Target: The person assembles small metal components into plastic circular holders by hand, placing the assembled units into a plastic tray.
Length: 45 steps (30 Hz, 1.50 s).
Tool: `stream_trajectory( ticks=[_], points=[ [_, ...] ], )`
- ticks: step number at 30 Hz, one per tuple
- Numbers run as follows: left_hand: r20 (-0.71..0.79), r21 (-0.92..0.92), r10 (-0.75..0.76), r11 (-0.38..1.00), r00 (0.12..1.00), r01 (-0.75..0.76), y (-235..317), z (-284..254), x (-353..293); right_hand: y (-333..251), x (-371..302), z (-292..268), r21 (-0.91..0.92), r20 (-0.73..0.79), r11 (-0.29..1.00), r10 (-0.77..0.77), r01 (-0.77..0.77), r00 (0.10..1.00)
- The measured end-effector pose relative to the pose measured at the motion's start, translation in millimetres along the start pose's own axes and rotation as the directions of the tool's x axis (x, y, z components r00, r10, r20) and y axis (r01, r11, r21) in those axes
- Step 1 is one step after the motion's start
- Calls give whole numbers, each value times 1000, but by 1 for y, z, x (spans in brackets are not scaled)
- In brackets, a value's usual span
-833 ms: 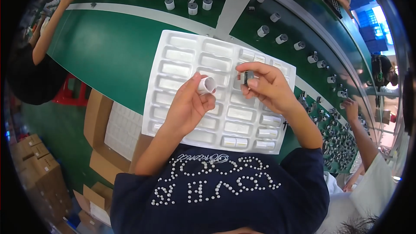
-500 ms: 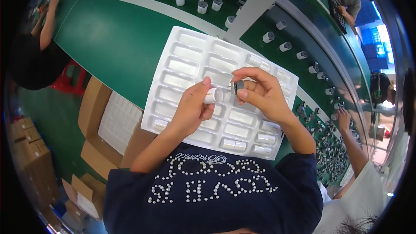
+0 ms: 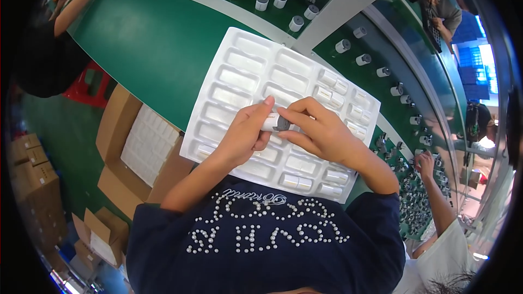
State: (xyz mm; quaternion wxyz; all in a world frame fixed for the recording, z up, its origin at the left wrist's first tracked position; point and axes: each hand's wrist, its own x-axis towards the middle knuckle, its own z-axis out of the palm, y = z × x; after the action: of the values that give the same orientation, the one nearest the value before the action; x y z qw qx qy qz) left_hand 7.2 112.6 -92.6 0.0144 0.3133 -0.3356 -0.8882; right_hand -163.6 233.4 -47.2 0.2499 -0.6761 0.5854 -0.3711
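Over the white moulded plastic tray (image 3: 244, 61), my left hand (image 3: 245, 132) is closed around a short white cylinder (image 3: 268, 123). A dark grey round piece (image 3: 283, 123) sits at the cylinder's right-hand end, gripped between the fingertips and thumb of my right hand (image 3: 322, 133). How deep it sits inside cannot be made out. White cylinders (image 3: 297, 181) lie on their sides in several compartments, mostly along the tray's right side. Many compartments on the left hold nothing.
White cylinders with dark tops (image 3: 261, 2) stand on the green belt beyond a metal rail. Loose metal parts (image 3: 417, 198) are heaped at right, near another person's hand (image 3: 424, 164). At left are an open carton (image 3: 114, 155) with white trays and a red stool (image 3: 90, 87).
My right hand has brought the grey piece left against the white cylinder's end; they were apart before. The view has shifted slightly. The person at far left has reached farther up.
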Motion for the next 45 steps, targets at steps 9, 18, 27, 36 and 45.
stream_trajectory(
  ticks=[9,18,27,36,45],
  points=[
    [103,221,-151,967,983,125,3,-6,3,8,10,-5,-175,44,924,-337,340,940],
    [126,881,79,448,989,-149,36,14,-14,20,11,3,-177,25,890,-423,420,906],
    [323,739,-284,672,903,-54,36,12,22,16,20,-18,-151,98,921,-348,360,932],
    [202,503,217,814,955,-291,142,-49,36,130,-10,-151,-51,-522,750,543,-659,658],
    [167,817,979,-203,116,539,373,-415,135,255,-45,-223,-180,-453,545,693,-819,561]
  ],
)
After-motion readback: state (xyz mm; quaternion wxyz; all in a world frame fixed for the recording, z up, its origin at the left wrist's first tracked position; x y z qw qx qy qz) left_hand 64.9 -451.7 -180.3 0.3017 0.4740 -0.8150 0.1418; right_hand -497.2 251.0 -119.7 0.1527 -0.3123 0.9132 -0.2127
